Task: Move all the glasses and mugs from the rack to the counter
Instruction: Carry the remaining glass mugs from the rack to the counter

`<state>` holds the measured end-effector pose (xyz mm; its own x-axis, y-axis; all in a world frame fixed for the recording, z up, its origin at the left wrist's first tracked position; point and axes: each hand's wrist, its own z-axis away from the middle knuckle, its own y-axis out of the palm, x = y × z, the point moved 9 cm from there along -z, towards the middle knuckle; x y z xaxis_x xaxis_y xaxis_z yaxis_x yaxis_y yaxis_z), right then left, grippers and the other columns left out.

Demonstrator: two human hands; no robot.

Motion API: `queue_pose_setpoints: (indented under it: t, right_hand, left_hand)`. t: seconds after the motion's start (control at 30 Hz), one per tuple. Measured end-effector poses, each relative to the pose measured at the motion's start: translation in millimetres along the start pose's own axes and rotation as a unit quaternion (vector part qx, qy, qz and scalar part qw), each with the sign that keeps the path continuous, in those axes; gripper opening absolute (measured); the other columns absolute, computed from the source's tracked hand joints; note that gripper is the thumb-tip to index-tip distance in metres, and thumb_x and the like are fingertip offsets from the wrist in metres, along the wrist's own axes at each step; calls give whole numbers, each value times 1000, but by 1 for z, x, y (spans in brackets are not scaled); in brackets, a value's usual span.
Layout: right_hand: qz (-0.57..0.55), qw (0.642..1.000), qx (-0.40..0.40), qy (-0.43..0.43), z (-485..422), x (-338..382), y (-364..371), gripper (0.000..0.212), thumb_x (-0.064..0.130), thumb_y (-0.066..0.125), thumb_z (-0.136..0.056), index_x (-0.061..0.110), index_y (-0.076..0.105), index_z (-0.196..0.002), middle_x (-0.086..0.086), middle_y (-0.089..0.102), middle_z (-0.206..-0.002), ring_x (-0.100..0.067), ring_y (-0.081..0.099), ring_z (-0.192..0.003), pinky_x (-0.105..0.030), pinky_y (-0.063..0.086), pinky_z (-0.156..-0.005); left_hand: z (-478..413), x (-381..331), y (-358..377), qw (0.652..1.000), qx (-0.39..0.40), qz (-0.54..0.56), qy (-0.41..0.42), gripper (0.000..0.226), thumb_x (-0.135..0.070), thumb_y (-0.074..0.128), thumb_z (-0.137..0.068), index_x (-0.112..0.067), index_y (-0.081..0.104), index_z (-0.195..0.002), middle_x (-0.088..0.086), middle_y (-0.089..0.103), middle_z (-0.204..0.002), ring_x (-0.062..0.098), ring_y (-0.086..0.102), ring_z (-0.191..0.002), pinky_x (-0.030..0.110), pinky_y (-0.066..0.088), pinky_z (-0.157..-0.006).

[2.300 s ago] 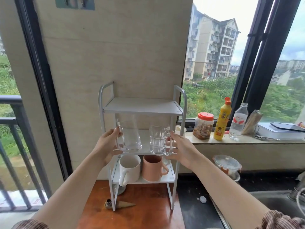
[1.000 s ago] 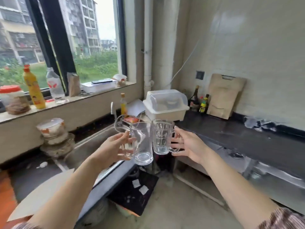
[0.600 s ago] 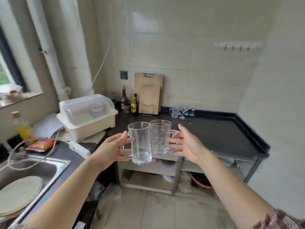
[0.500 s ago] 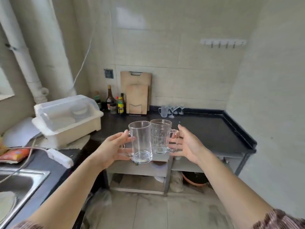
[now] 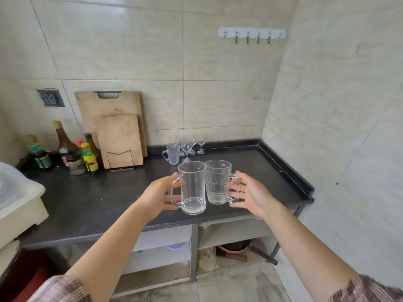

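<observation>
My left hand (image 5: 157,195) grips the handle of a tall smooth clear glass mug (image 5: 193,188). My right hand (image 5: 250,194) grips the handle of a ribbed clear glass mug (image 5: 217,182). Both mugs are upright, side by side and touching, held in the air over the front part of the black counter (image 5: 98,199). At the back of the counter stand another glass mug (image 5: 173,154) and several stemmed glasses (image 5: 189,147). The rack is out of view.
Two wooden cutting boards (image 5: 118,136) lean on the back wall, with several sauce bottles (image 5: 69,153) to their left. A white dish box (image 5: 19,201) sits at the left edge. The counter has a raised lip (image 5: 287,171) along its right side. Open shelves (image 5: 165,247) lie below.
I have turned from the rack by the window to this counter, carrying both mugs. Since half a second ago the counter has come closer and the mugs now hang over its front part.
</observation>
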<state>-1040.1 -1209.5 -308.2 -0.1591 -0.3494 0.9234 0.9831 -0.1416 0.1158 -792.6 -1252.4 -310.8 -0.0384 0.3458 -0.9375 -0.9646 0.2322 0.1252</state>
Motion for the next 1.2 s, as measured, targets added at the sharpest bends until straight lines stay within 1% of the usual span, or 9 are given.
queue_pose_setpoints:
  t: [0.3, 0.43, 0.5, 0.63, 0.7, 0.8, 0.93, 1.07, 1.2]
  right_hand:
    - [-2, 999, 1, 45, -165, 13, -43, 32, 41, 47, -97, 13, 62, -94, -11, 69, -105, -29, 67, -98, -54, 48, -90]
    - [14, 997, 12, 73, -258, 25, -64, 32, 40, 47, -97, 13, 62, -92, -8, 68, -101, -26, 66, -95, -56, 45, -96]
    - [29, 995, 21, 94, -301, 28, -75, 32, 39, 46, -98, 12, 63, -96, -8, 67, -105, -25, 66, -98, -54, 45, -96]
    - [54, 991, 25, 122, -377, 33, -93, 28, 39, 47, -97, 17, 63, -105, -6, 65, -116, -22, 63, -105, -50, 43, -99]
    - [61, 988, 26, 139, -406, 34, -97, 24, 39, 48, -97, 21, 63, -103, -2, 64, -116, -21, 61, -107, -47, 42, -98]
    - [66, 984, 17, 163, -445, 27, -107, 27, 39, 48, -97, 18, 63, -104, -3, 65, -114, -22, 62, -105, -43, 43, -98]
    - [63, 983, 4, 175, -492, 18, -117, 27, 37, 47, -98, 16, 63, -105, -5, 64, -116, -21, 61, -107, -42, 41, -106]
    - [67, 982, 4, 176, -527, 7, -120, 30, 35, 45, -99, 13, 63, -109, -2, 63, -118, -17, 59, -108, -40, 39, -108]
    - [44, 984, 22, 170, -547, -4, -115, 31, 32, 43, -101, 11, 63, -113, -2, 63, -120, -15, 57, -111, -40, 36, -111]
  left_hand:
    - [-162, -2, 22, 1000, 0, -10, -27, 42, -47, 54, -91, -26, 54, -127, -2, 66, -123, 35, 69, -99, 53, 52, -88]
    - [-246, -2, 32, 997, -57, 7, -55, 33, -47, 57, -89, -25, 64, -113, -2, 69, -116, 35, 67, -100, 53, 49, -93]
    - [-284, -1, 39, 994, -87, 12, -71, 31, -45, 59, -87, -20, 68, -104, 1, 69, -112, 34, 67, -100, 50, 49, -91]
    - [-352, 7, 49, 987, -127, 31, -94, 36, -44, 60, -87, -13, 71, -103, 8, 70, -109, 31, 67, -101, 48, 47, -91]
    - [-380, 15, 51, 982, -147, 42, -110, 38, -43, 60, -87, -12, 69, -107, 9, 69, -114, 31, 66, -103, 50, 46, -95]
    - [-417, 26, 58, 977, -162, 51, -130, 41, -47, 61, -86, -14, 68, -111, 7, 66, -118, 30, 65, -103, 51, 45, -96]
    - [-462, 33, 66, 973, -174, 64, -137, 46, -61, 59, -81, -24, 69, -106, 1, 71, -109, 26, 67, -101, 49, 46, -95]
    - [-495, 41, 59, 966, -200, 107, -122, 51, -62, 61, -77, -23, 68, -108, 2, 71, -109, 23, 65, -105, 48, 46, -97]
    - [-512, 44, 49, 962, -222, 135, -87, 35, -53, 64, -81, -27, 68, -105, 1, 69, -116, 22, 61, -115, 51, 42, -104]
